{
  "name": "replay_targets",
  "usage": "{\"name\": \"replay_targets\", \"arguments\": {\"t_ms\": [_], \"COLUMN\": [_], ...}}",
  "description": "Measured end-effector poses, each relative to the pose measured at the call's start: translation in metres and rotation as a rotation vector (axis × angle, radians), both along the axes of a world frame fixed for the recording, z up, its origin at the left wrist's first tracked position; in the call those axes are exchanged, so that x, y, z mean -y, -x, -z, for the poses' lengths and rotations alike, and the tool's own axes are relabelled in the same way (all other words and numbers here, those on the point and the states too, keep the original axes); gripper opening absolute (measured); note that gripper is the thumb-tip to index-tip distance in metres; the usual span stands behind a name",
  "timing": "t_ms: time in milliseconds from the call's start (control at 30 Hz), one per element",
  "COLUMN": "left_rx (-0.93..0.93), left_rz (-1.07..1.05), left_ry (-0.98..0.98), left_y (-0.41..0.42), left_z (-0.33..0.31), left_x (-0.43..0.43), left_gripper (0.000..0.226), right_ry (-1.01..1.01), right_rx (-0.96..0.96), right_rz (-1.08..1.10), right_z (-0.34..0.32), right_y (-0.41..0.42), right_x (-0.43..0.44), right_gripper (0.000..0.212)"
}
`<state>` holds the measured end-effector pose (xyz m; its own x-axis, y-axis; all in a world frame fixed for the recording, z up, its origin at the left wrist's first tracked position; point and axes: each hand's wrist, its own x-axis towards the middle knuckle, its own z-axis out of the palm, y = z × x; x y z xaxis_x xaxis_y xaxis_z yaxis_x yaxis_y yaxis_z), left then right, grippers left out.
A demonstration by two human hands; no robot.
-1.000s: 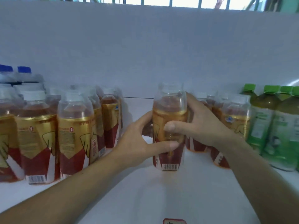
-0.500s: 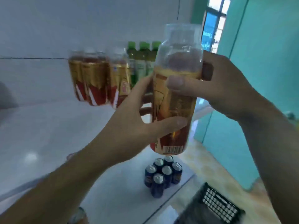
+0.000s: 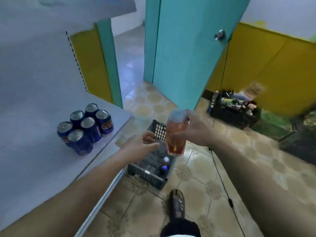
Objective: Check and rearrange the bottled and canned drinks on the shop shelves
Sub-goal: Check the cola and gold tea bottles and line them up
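Observation:
My right hand [image 3: 196, 130] grips a tea bottle [image 3: 176, 134] with a gold and red label near its top, and holds it upright in the air over a dark plastic crate [image 3: 148, 175] on the floor. Just left of the bottle, my left hand [image 3: 142, 144] hangs with loose fingers and holds nothing. Two bottles lie in the crate's near right corner. Several blue cans [image 3: 85, 129] stand grouped on the white shelf [image 3: 34, 168] at the left.
A teal door [image 3: 188, 48] stands open ahead, beside a yellow wall. A second dark crate [image 3: 232, 108] full of bottles sits on the tiled floor at the right. A black cable [image 3: 222, 182] runs over the tiles. My sandalled foot [image 3: 177, 204] is below the crate.
I have turned right and down, away from the shelf rows. The bottle went from the shelf out over the floor crate. My left hand let go of it; the right still grips it.

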<state>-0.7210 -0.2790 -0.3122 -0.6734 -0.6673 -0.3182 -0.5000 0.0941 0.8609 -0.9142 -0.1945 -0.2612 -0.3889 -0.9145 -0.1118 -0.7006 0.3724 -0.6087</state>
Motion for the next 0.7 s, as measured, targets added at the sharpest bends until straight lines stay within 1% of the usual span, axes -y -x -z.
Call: {"name": "replay_targets", "arguments": {"t_ms": [67, 133, 200, 267, 367, 433, 500, 567, 700], "left_rx": [0.093, 0.175, 0.276, 0.37, 0.434, 0.436, 0.461, 0.499, 0.574], "left_rz": [-0.022, -0.068, -0.124, -0.174, -0.217, -0.303, -0.345, -0.347, -0.324], "left_ry": [-0.004, -0.038, -0.126, -0.211, -0.312, -0.357, -0.392, -0.432, -0.443], "left_y": [0.03, 0.062, 0.091, 0.11, 0.132, 0.143, 0.152, 0.157, 0.156], "left_z": [0.04, 0.084, 0.129, 0.169, 0.218, 0.25, 0.284, 0.322, 0.401], "left_x": [0.01, 0.02, 0.021, 0.016, 0.012, 0.015, 0.02, 0.026, 0.049], "left_gripper": [0.042, 0.04, 0.037, 0.037, 0.037, 0.035, 0.031, 0.029, 0.033], "right_ry": [-0.077, -0.142, -0.178, -0.223, -0.299, -0.324, -0.344, -0.362, -0.354], "right_rx": [0.008, 0.029, 0.024, 0.017, 0.034, 0.047, 0.07, 0.095, 0.104], "right_rz": [-0.014, -0.049, -0.075, -0.085, -0.106, -0.162, -0.208, -0.227, -0.29], "right_z": [0.048, 0.097, 0.147, 0.194, 0.256, 0.298, 0.339, 0.382, 0.481], "right_y": [0.035, 0.071, 0.102, 0.124, 0.148, 0.158, 0.164, 0.162, 0.139], "right_x": [0.013, 0.032, 0.048, 0.057, 0.073, 0.085, 0.099, 0.114, 0.143], "right_gripper": [0.064, 0.059, 0.053, 0.051, 0.048, 0.049, 0.054, 0.057, 0.055]}}
